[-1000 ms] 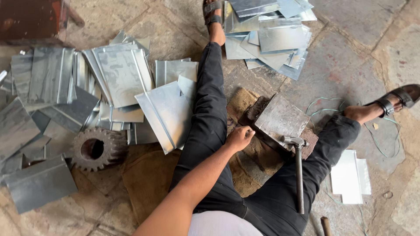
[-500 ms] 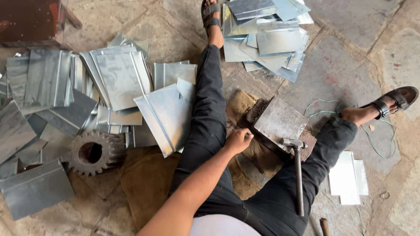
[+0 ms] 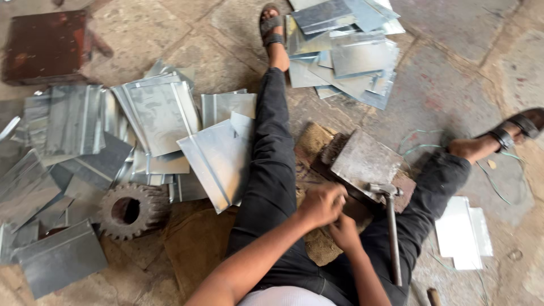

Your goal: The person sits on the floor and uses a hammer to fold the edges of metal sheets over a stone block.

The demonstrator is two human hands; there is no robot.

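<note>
Everywhere across stone floor (image 3: pixel 464 73), loose heaps of bent metal sheets (image 3: pixel 158 116). Smaller, between outstretched legs: 1 sheet piece (image 3: pixel 365 158) tilted over block (image 3: pixel 403 187), likely propped as a work surface, hammer (image 3: pixel 391 226) just beside. Left hand (image 3: pixel 322 204) and right hand (image 3: pixel 343 231) curled together at its near edge; actual clasp hidden, cannot tell.

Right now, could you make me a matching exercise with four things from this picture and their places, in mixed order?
Things:
1. hammer
2. gear wheel
3. brown box
4. two small white sheets

Places:
A. top left corner
B. outside the right leg
C. lying between the legs, head against the metal block
D. below the left sheet pile

Pairs: 1-C, 2-D, 3-A, 4-B
</note>
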